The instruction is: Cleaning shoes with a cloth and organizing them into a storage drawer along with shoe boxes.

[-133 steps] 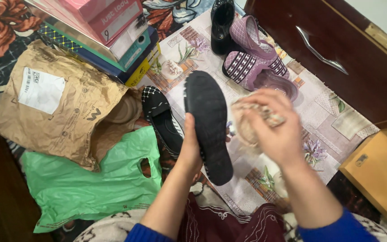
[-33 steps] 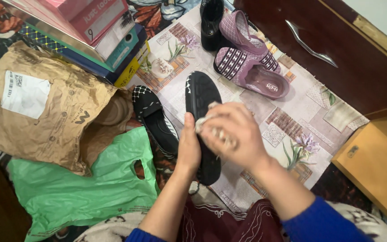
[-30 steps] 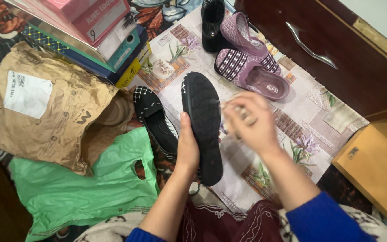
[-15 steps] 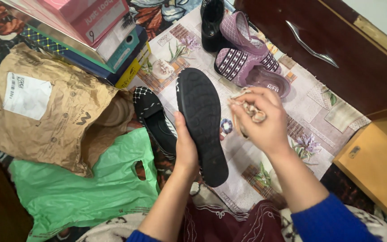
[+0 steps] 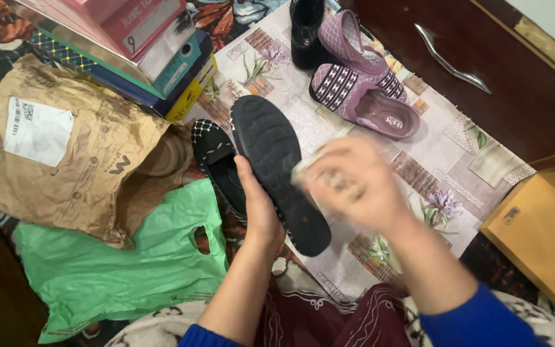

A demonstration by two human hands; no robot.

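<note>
We hold a black shoe (image 5: 276, 168) sole-up in our left hand (image 5: 258, 209), fingers curled around its near half so the dark ridged sole faces us and the toe points away. Our right hand (image 5: 354, 186) is just right of the shoe, blurred, closed around a pale crumpled cloth (image 5: 306, 170) that touches the sole's right edge — how tightly the fingers are clenched we cannot tell through the blur.

Just left of our left hand lies the matching black shoe (image 5: 216, 160), opening up, on the floral patterned mat (image 5: 431, 160). Farther left sit a crumpled brown paper bag (image 5: 65, 148) and, nearer us, a green plastic bag (image 5: 117, 270). Beyond the left hand is a stack of shoe boxes (image 5: 136, 51). Beyond the right hand rest a pair of purple patterned slippers (image 5: 361, 90) and a glossy black shoe (image 5: 306, 32) — all well apart from the hands.
</note>
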